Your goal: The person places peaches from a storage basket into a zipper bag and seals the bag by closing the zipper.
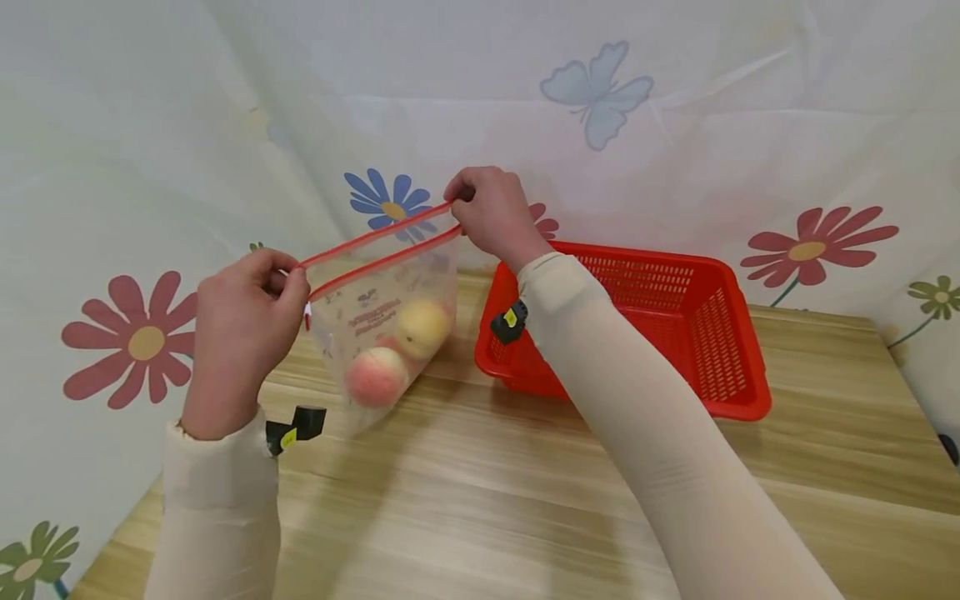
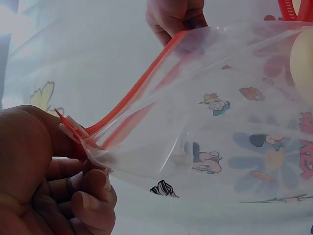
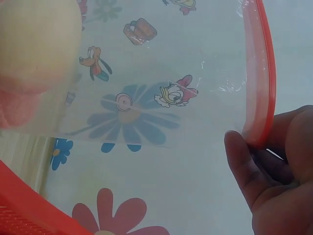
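Between the two hands hangs a clear zip bag [image 1: 360,304] with a red edge and small cartoon prints. The left hand [image 1: 251,321] pinches its left top corner; in the left wrist view a red and white zip slider [image 2: 73,128] sits right at the fingertips. The right hand [image 1: 495,208] pinches the opposite top corner between thumb and fingers, as the right wrist view also shows at the red edge [image 3: 266,98]. Low in the bag lie two peaches, a pink one [image 1: 377,377] in front and a yellowish one [image 1: 422,327] behind it.
A red plastic basket [image 1: 738,350] with slotted walls stands on the wooden table [image 1: 450,500], partly behind the right forearm. A flower-printed cloth [image 1: 675,167] hangs behind the table. Each wrist carries a small black camera.
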Available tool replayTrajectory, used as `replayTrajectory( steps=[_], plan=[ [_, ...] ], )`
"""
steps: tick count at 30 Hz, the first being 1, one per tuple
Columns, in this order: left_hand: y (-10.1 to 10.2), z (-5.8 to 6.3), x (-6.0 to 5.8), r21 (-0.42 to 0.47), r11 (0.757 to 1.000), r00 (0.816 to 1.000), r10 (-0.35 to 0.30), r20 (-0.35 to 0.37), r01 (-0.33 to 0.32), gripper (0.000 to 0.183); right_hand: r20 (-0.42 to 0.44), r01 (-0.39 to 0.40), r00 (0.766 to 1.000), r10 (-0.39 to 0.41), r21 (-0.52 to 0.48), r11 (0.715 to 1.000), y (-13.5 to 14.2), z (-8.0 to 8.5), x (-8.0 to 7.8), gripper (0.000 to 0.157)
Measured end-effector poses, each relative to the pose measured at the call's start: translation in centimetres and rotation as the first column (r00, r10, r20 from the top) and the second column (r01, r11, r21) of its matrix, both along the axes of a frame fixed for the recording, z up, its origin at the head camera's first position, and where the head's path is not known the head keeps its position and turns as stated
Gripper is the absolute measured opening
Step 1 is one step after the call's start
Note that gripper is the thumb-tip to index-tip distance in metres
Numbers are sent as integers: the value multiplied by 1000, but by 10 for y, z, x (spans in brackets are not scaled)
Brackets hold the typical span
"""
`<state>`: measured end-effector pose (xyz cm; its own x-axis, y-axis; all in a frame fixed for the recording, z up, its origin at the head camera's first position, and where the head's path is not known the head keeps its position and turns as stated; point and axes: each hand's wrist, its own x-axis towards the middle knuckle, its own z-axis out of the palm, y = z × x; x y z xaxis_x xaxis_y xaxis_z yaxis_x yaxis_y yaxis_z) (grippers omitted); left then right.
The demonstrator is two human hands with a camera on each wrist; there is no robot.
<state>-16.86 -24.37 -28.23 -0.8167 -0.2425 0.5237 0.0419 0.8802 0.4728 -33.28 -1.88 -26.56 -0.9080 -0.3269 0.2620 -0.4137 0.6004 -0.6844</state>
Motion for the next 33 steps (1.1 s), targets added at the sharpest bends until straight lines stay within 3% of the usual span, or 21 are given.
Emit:
replayTrajectory(
  steps=[6,11,15,19,24,28,30,33],
  plan=[
    [-1,0,-9,-18,1000,999,12,-31,-13,28,-17,32,999,-32,-11,999,-4,-3,-4,21],
    [3,-5,-17,-24,1000,990,-1,-143,-2,28,-20,64,998,-65,-46,997,-6,-8,-10,21],
    [10,-14,-20,-78,995,970,-86,-228,70,24,-6,94,995,-95,-95,991,-4,-18,-14,20],
    [19,-25,-19,-147,971,950,-217,-225,187,16,18,108,994,-106,-133,985,1,-31,-18,18],
    [28,-28,-13,-158,939,938,-325,-120,306,7,14,85,996,-83,-157,984,7,-41,-18,16],
    [35,-22,-15,-108,927,933,-357,41,359,17,7,60,998,-60,-150,987,8,-46,-15,15],
    [39,-19,-17,-73,921,916,-367,162,382,22,-5,52,999,-53,-143,988,9,-50,-14,14],
    [43,-14,-24,-34,919,871,-359,337,392,26,-42,39,998,-44,-117,992,10,-55,-12,13]
  ],
)
